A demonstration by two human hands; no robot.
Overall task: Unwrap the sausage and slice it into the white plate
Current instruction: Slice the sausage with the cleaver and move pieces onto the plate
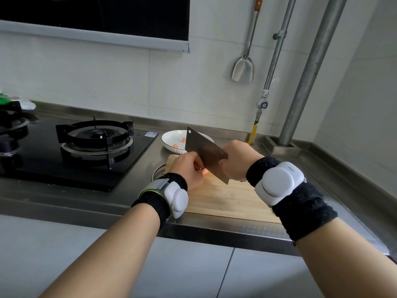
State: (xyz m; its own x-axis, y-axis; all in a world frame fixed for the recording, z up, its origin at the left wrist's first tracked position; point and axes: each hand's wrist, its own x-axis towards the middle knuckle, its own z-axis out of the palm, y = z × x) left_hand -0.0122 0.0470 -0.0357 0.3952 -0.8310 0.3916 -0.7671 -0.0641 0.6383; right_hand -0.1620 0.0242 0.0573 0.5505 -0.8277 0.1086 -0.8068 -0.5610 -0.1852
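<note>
My right hand (238,160) grips the handle of a steel cleaver (202,150), whose blade is tilted with its tip raised over the wooden cutting board (227,198). My left hand (187,171) is curled on the board and holds the pink sausage (205,172), of which only a small bit shows beside the blade. Behind the board stands the white plate (171,138) with two orange-pink slices (175,145) in it. The cleaver hides part of the plate.
A black gas hob (94,136) with a burner grate lies left of the board. A round drain ring (158,171) peeks out from under the board's left edge. A metal spatula (243,69) hangs on the tiled wall, with pipes (309,72) at the right.
</note>
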